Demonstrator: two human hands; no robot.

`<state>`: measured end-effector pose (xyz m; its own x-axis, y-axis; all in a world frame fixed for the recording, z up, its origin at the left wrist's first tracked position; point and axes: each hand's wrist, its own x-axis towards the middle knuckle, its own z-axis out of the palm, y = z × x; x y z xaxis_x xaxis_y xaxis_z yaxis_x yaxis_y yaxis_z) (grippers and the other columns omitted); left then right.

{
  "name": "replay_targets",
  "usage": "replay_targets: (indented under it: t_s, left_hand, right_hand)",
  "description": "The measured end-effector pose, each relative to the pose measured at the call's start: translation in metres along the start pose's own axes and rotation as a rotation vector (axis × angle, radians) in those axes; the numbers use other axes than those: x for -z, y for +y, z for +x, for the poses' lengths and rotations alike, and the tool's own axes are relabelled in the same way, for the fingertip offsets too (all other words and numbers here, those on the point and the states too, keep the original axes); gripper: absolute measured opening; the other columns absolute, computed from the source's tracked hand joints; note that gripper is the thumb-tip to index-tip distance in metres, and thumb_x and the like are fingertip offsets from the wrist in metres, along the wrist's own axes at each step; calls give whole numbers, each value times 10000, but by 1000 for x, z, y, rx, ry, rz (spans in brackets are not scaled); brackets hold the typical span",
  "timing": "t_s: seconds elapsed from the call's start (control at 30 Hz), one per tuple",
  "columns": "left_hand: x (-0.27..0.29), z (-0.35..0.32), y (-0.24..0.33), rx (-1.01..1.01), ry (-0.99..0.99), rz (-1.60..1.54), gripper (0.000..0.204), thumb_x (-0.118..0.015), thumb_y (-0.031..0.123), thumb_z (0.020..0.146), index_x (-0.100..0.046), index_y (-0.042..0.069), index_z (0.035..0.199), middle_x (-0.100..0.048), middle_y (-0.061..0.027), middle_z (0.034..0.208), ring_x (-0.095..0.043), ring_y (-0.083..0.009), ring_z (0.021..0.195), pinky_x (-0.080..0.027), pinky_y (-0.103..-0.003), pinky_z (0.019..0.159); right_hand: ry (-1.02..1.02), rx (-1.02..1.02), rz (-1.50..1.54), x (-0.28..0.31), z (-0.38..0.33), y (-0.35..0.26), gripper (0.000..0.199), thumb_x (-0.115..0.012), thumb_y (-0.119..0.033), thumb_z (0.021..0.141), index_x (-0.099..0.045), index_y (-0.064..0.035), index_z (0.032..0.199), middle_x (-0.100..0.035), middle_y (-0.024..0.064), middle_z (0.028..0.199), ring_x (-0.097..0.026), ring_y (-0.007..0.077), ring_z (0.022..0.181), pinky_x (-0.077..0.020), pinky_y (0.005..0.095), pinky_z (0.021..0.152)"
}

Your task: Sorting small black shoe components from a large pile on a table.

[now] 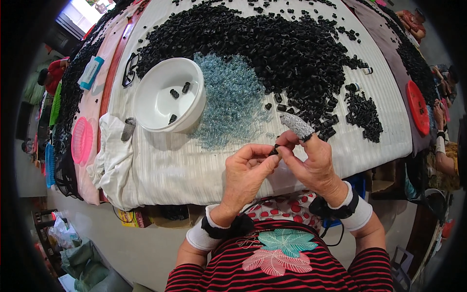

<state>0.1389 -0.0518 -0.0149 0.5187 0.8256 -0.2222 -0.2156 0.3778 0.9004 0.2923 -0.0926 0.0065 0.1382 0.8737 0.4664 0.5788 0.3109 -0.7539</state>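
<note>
Over the near edge of the cloth-covered table, my left hand (248, 170) and my right hand (311, 158) meet at the fingertips. Pinched between them is a small black plastic piece (275, 150), partly hidden by the fingers. A silvery-grey wrap (296, 125) covers one raised finger of my right hand. Just beyond lies a heap of tiny pale-blue, see-through pieces (228, 97). Behind it spreads a large pile of short black cylindrical pieces (292, 58). To the left, a white bowl (143, 109) contains 3 black pieces (186, 87).
A smaller pile of thin black pieces (364, 117) lies at the right. Eyeglasses (130, 69) and a crumpled white cloth (114, 163) are at the left. Farther out are a pink basket (81, 141) and a red tray (417, 108). Other people (445, 146) sit at both sides.
</note>
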Motion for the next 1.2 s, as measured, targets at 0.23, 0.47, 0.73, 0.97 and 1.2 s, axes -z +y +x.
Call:
replay_targets:
  t_s: [0.23,0.47,0.73,0.97,1.2]
  left_hand:
    - [1,2,2,51,-7,-5,206,-647,34,847,-598,-61,1024,-665,-114,898,-655,-143,775,-540,-230,655]
    - [1,2,0,67,10,11,198,-646,49,849,-606,-55,1013,-665,-97,873,-657,-136,763,-533,-227,635]
    - [-2,1,-3,56,14,6,195,-654,90,847,-613,-46,981,-658,-60,818,-647,-107,724,-514,-214,611]
    - [1,3,4,107,18,-11,146,-633,73,822,-617,-26,928,-650,-48,747,-606,-78,641,-482,-196,569]
    - [-4,5,16,153,-17,-236,124,-593,60,833,-612,-31,915,-653,-89,804,-628,-135,699,-509,-235,655]
  right_hand:
    - [35,8,-13,-4,-5,6,239,-678,45,735,-555,1,935,-631,103,786,-665,246,701,-530,311,599]
    - [37,47,-94,-2,-4,-2,193,-674,50,721,-558,10,870,-600,146,774,-621,292,643,-492,347,539]
    - [32,84,-103,0,-5,-4,169,-656,57,722,-526,16,822,-572,172,763,-585,332,627,-468,378,525]
    - [-111,40,-80,10,-3,-13,270,-696,-27,689,-524,42,885,-542,221,915,-586,354,741,-487,369,623]
    - [-100,106,-111,2,-7,-2,419,-793,-146,591,-528,66,837,-494,241,1035,-535,370,899,-476,400,729]
